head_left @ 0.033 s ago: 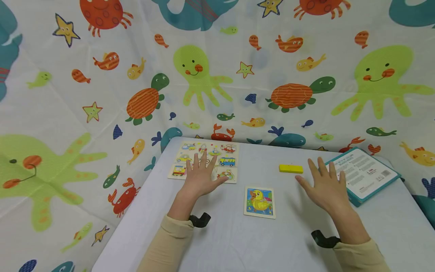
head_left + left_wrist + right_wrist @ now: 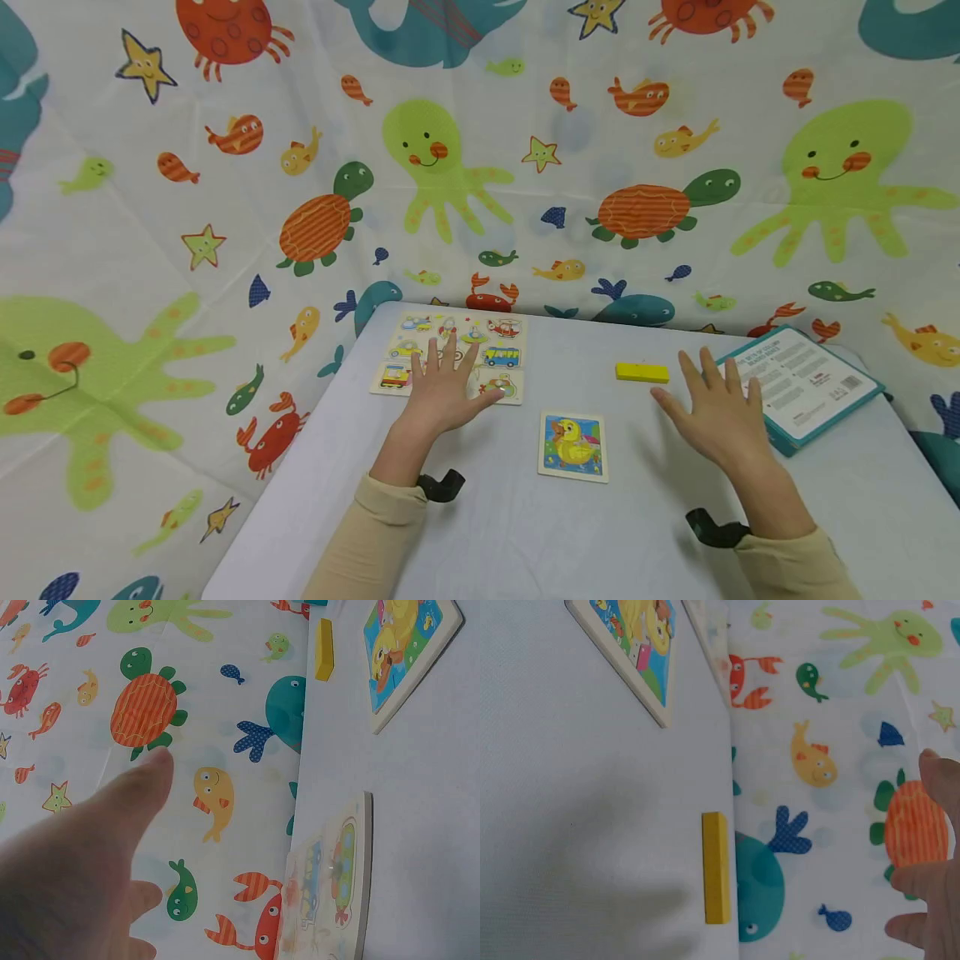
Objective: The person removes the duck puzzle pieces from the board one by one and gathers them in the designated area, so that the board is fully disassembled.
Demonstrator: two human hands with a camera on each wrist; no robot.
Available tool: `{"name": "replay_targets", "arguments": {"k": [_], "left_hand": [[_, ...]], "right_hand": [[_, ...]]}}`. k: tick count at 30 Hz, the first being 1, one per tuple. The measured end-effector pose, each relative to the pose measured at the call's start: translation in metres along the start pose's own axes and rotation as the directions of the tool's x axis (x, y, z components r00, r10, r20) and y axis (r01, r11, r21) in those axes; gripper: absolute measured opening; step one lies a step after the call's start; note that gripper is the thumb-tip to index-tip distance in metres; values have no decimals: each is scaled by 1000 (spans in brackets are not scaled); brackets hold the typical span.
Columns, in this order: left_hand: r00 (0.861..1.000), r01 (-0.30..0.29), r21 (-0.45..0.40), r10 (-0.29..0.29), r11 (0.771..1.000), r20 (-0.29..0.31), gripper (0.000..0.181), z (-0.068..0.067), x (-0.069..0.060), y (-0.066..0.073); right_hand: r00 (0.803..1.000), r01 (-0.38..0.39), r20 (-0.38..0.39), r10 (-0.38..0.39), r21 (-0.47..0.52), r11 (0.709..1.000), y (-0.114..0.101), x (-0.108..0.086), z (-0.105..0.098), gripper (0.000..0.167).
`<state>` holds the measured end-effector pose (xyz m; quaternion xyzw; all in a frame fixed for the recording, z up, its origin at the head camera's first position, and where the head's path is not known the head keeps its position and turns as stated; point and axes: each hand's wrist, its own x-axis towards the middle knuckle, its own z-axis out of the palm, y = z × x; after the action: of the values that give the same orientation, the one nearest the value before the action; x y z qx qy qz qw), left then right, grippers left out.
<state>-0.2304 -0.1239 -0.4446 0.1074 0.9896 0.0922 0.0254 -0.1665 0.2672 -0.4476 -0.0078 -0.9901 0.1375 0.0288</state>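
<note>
Ten fingers are spread and nearly straight, thumbs held well out, and neither the left hand [image 2: 442,398] nor the right hand [image 2: 726,421] has hold of anything. Both appear to hover above the white table [image 2: 525,533], palms down. To hold this pose well, I would judge, the wrists should be level and steady, the fingers apart, and both hands off the things below; any reach from here would be best made slowly, thumb and fingertips closing only once beside an edge.

Nearest the left fingers, and partly hidden by them in the head view, is the vehicle puzzle [image 2: 495,342], by the table's far left corner. The duck puzzle [image 2: 573,448] lies between the two thumbs but nearer the person, well in from the far edge. Just beyond the right thumb, toward the far edge, is the yellow block [image 2: 642,372]. The teal box [image 2: 806,383] lies at an angle near the far right corner, partly behind the right fingers. Past the far edge hangs a sea-animal cloth [image 2: 517,108].
</note>
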Motion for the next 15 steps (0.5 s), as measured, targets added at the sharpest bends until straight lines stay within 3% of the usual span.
{"name": "replay_targets", "arguments": {"k": [5,9,12,15], "left_hand": [[1000,-19,-20,20,1000,12,97,3,3,0],[996,-60,-73,65,996,67,96,14,7,2],[984,-127,-84,136,988,114,94,29,10,5],[962,-217,-119,233,969,146,91,48,12,10]], "right_hand": [[999,23,24,-24,31,999,2,1,1,93],[994,55,83,-65,108,993,3,5,6,93],[988,51,134,-79,197,979,2,9,13,92],[983,29,169,-77,273,962,-4,13,23,86]]}}
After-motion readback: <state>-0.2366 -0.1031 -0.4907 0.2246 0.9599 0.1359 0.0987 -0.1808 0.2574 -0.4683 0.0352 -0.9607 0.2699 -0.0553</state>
